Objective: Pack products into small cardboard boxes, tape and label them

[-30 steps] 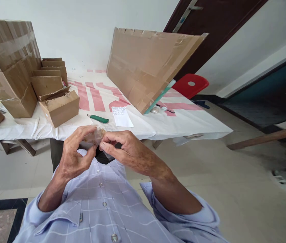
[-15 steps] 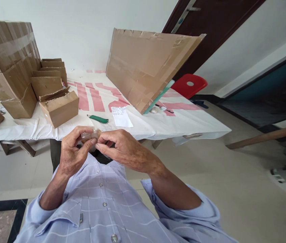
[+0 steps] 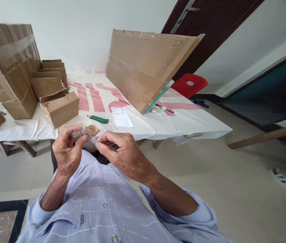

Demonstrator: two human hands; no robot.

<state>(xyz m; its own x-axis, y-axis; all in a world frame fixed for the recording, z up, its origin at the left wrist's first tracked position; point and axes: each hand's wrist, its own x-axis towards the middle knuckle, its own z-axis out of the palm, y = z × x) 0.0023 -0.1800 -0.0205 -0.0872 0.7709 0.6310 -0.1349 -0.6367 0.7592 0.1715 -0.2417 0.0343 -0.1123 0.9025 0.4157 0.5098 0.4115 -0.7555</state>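
Note:
My left hand [image 3: 68,148] pinches a crumpled piece of clear plastic [image 3: 83,132] between thumb and fingers, just off the table's front edge. A tan-brown part shows at its far right end; I cannot tell whether it is tape or a packet. With thumb and forefinger together, my right hand [image 3: 122,152] pinches a thin clear edge of the same plastic. Beyond the hands a green box cutter [image 3: 97,119] lies on the cloth, and a white sheet of paper [image 3: 122,117] with rows of small marks lies to its right.
An open carton [image 3: 60,109] stands at the left, with more open cartons [image 3: 46,86] behind it and stacked taped boxes [image 3: 8,60] beside them. A large cardboard sheet [image 3: 145,67] leans at the back right. Behind it is a red stool [image 3: 192,86]. White cloth covers the table [image 3: 183,125].
My left hand has moved left and tilted, drawing a little away from the right hand. More of the plastic and its tan-brown part now shows between them.

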